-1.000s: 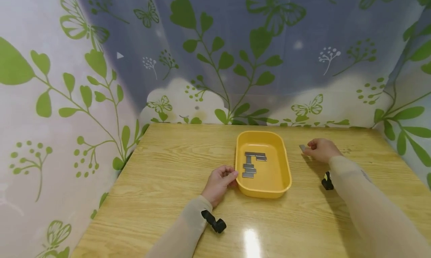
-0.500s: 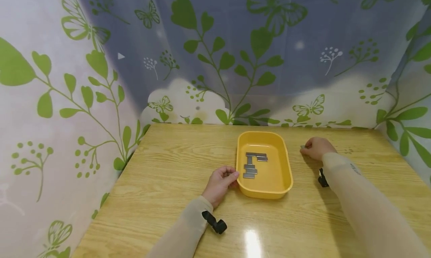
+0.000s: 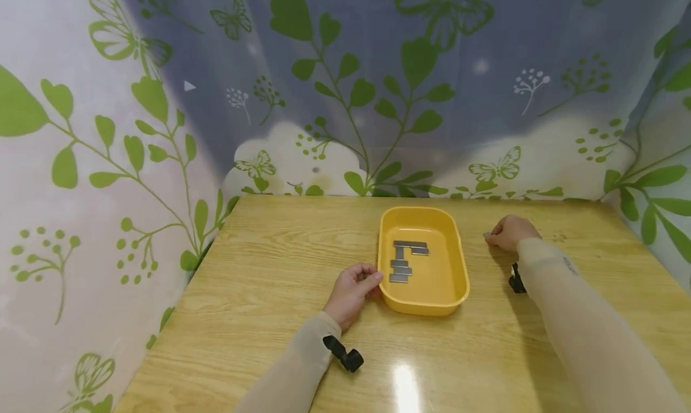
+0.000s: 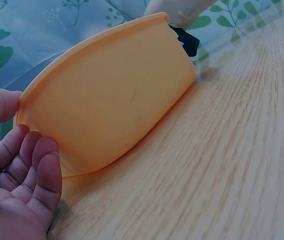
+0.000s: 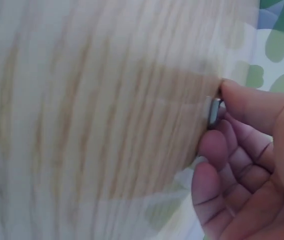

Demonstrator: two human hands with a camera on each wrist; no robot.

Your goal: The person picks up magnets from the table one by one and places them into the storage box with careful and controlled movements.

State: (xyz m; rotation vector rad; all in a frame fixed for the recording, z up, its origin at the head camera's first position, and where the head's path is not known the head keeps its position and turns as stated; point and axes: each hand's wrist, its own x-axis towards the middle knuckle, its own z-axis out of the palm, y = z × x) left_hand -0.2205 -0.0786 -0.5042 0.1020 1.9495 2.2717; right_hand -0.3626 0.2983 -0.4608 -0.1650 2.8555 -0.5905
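My left hand [image 3: 349,293] holds the near left side of a yellow plastic tray [image 3: 421,310]. In the left wrist view the thumb is at the rim and the curled fingers are against the outer wall of the tray [image 4: 111,95]. Several flat grey metal bars [image 3: 399,267] lie inside it, toward its left half, some edge to edge. To the right of the tray, my right hand [image 3: 513,233] pinches a small grey metal bar [image 5: 215,112] between thumb and fingers, close over the table. Most of that bar is hidden by the fingertips in the head view.
The tray stands on a wood-grain table [image 3: 259,257]. Behind and beside the table hangs a curtain [image 3: 345,101] printed with leaves and butterflies. A black camera mount [image 3: 345,354] is strapped on the left wrist, another camera mount [image 3: 516,280] on the right.
My right hand has shifted slightly left, and its fingers now cover more of the small metal bar. The left hand and the tray have stayed in place.
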